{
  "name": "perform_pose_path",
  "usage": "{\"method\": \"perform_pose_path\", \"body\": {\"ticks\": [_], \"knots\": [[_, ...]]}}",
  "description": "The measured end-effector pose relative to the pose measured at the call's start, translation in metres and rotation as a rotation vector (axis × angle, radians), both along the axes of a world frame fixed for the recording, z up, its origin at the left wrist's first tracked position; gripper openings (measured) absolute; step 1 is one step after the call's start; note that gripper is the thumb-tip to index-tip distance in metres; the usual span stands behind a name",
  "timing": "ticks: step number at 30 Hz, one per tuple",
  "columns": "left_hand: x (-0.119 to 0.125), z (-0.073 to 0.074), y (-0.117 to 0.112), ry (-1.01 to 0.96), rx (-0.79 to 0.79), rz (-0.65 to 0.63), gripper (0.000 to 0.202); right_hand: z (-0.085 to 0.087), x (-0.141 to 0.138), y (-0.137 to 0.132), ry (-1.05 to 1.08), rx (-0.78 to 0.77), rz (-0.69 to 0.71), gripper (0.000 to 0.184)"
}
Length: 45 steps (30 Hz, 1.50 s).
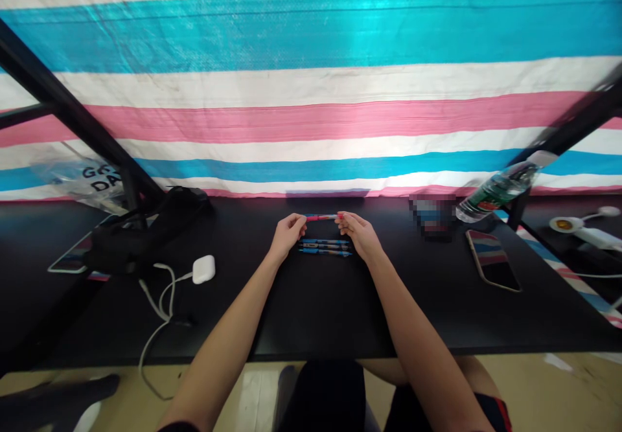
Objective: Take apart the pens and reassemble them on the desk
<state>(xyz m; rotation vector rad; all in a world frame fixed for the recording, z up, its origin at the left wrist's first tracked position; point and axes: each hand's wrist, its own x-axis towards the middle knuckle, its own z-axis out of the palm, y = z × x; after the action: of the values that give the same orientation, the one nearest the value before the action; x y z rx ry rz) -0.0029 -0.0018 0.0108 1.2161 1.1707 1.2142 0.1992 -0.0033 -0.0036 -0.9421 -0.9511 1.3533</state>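
Red pen (321,217) held between left hand (289,236) and right hand (354,234)

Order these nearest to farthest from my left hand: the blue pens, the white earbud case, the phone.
1. Blue pens, just right of the left hand.
2. White earbud case, left of the hand on the desk.
3. Phone, far over on the desk's right side.

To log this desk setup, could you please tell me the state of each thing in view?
red pen, held level
left hand, pinching the pen's left end
right hand, pinching its right end
blue pens, lying side by side
earbud case, shut, cable attached
phone, lying flat
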Motion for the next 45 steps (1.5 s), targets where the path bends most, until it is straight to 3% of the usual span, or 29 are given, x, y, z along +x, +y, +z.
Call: {"method": "perform_pose_path", "body": {"ticks": [19, 45], "knots": [[0.0004, 0.0033, -0.0017, 0.017, -0.031, -0.003, 0.046, 0.0008, 0.0006, 0.0001, 0.044, -0.009, 0.004, 0.031], [0.0010, 0.0042, -0.0012, -0.070, 0.012, 0.011, 0.037, 0.0012, 0.0006, 0.0005, 0.033, -0.021, -0.020, 0.035]]}}
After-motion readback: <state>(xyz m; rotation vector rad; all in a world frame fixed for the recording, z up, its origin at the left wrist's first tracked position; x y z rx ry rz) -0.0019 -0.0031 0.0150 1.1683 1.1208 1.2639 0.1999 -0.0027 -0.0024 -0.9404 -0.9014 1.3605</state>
